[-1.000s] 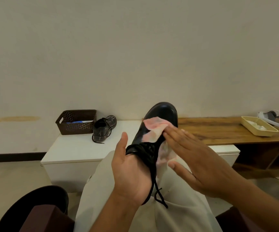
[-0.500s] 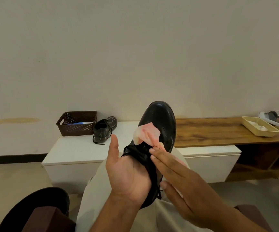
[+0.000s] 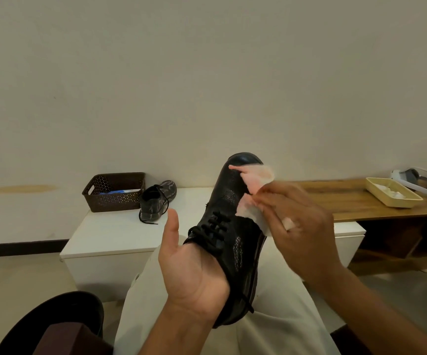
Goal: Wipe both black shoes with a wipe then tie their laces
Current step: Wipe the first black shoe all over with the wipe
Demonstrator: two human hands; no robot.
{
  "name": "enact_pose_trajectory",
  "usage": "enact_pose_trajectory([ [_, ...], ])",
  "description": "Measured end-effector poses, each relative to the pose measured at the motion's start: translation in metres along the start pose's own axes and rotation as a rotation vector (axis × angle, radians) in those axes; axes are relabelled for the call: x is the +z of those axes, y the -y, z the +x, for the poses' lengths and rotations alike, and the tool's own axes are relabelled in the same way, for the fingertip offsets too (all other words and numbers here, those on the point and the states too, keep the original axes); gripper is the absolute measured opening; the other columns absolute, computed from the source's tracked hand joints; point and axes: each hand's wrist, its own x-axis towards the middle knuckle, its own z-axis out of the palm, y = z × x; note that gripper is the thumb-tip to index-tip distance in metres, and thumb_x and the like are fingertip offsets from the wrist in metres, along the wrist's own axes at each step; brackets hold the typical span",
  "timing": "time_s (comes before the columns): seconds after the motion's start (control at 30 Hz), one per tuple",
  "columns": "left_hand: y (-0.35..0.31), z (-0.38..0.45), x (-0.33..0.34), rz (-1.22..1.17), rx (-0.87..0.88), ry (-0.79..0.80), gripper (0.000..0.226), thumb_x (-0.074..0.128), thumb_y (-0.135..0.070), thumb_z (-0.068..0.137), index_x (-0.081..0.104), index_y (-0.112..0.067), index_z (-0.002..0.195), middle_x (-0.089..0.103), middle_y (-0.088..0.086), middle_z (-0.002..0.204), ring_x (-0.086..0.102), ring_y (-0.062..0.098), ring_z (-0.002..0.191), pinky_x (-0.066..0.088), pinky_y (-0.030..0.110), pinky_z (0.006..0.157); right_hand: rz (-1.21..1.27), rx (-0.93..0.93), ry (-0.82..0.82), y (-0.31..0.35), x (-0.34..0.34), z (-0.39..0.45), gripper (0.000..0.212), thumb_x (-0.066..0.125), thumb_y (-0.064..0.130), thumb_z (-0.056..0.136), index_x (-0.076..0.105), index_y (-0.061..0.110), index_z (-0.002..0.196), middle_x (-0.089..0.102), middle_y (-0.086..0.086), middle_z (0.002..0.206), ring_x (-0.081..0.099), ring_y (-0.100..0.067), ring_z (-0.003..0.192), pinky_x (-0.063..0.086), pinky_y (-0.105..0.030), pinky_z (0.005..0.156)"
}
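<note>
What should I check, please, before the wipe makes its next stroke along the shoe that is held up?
1. Left hand supports the held shoe from below: ok.
2. Right hand presses the pink wipe on the shoe's side: ok.
3. Laces of the held shoe tied: not ok, an end hangs loose.
4. Second shoe waiting on the white cabinet: ok.
5. Second shoe already wiped: cannot tell.

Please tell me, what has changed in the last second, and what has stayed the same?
The right hand slid the pink wipe from the laces up toward the toe of the held shoe. The left hand still supports that shoe; the second shoe remains on the white bench.
</note>
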Motion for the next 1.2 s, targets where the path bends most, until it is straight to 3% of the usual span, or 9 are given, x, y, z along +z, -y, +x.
enact_pose_trajectory([
  [0.13,0.0,0.004,0.0,0.009,0.064,-0.084,0.078,0.053,-0.065,0.086,0.059,-0.004,0.135,0.055,0.02,0.14,0.052,0.037,0.131,0.033,0.051,0.115,0.043,0.054,0.042,0.018,0.004,-0.048,0.017,0.073,0.017,0.093,0.078,0.007,0.106,0.075,-0.001,0.111,0.07,-0.009,0.106,0.057,-0.022,0.093],
  [0.23,-0.004,0.005,0.0,0.022,0.072,-0.097,0.079,0.053,-0.065,0.087,0.054,-0.007,0.14,0.056,0.02,0.139,0.054,0.038,0.129,0.032,0.052,0.116,0.074,0.089,0.03,0.025,0.005,-0.065,0.018,0.072,0.02,0.091,0.079,0.008,0.104,0.076,0.0,0.108,0.066,-0.003,0.107,0.053,-0.016,0.095],
  [0.43,-0.002,0.002,0.006,-0.027,0.034,-0.088,0.078,0.058,-0.063,0.083,0.057,-0.008,0.138,0.055,0.019,0.14,0.052,0.038,0.131,0.033,0.052,0.115,0.027,0.099,-0.113,0.014,0.005,-0.013,0.019,0.082,0.006,0.086,0.078,0.002,0.104,0.077,-0.007,0.109,0.071,-0.014,0.099,0.055,-0.018,0.091],
  [0.6,-0.002,-0.002,0.009,-0.035,0.025,-0.119,0.074,0.056,-0.064,0.084,0.066,-0.006,0.128,0.064,0.019,0.13,0.064,0.039,0.116,0.043,0.064,0.098,0.087,0.16,-0.185,0.01,0.009,0.029,0.016,0.078,0.004,0.091,0.08,0.006,0.107,0.076,-0.004,0.109,0.072,-0.01,0.101,0.057,-0.025,0.093],
  [0.73,-0.005,-0.002,0.011,-0.047,0.056,-0.13,0.073,0.056,-0.063,0.084,0.066,-0.005,0.128,0.065,0.02,0.128,0.066,0.038,0.111,0.048,0.06,0.095,0.043,0.128,-0.137,0.024,0.005,0.003,0.019,0.081,-0.002,0.085,0.081,0.007,0.102,0.077,-0.002,0.106,0.071,-0.009,0.098,0.051,-0.014,0.094],
  [0.87,-0.014,0.0,0.009,-0.061,0.101,-0.126,0.07,0.054,-0.061,0.087,0.065,-0.004,0.127,0.066,0.021,0.125,0.069,0.038,0.103,0.056,0.056,0.086,0.058,0.151,-0.033,0.035,0.01,-0.049,0.017,0.084,0.003,0.085,0.08,0.006,0.101,0.076,-0.002,0.109,0.071,-0.011,0.099,0.056,-0.018,0.089],
  [1.0,-0.02,0.0,0.01,-0.059,0.151,-0.142,0.062,0.053,-0.058,0.09,0.077,-0.002,0.104,0.071,0.02,0.112,0.073,0.038,0.091,0.06,0.053,0.073,0.094,0.127,-0.038,0.036,0.016,-0.046,0.023,0.08,0.012,0.085,0.078,0.006,0.107,0.076,-0.001,0.11,0.072,-0.011,0.099,0.058,-0.017,0.085],
  [1.07,-0.02,-0.001,0.013,-0.045,0.159,-0.145,0.059,0.054,-0.057,0.089,0.077,-0.004,0.105,0.071,0.019,0.112,0.073,0.037,0.092,0.059,0.053,0.076,0.106,0.109,-0.083,0.036,0.017,-0.023,0.027,0.08,0.01,0.086,0.076,0.008,0.112,0.074,0.003,0.109,0.07,-0.007,0.097,0.054,-0.012,0.086],
  [1.2,-0.018,-0.002,0.014,-0.006,0.17,-0.164,0.06,0.056,-0.056,0.087,0.069,-0.01,0.124,0.071,0.016,0.116,0.072,0.036,0.095,0.056,0.054,0.085,0.033,0.12,-0.118,0.024,0.019,0.031,0.007,0.08,0.005,0.09,0.08,0.004,0.097,0.075,-0.004,0.097,0.064,-0.005,0.08,0.044,-0.003,0.079],
])
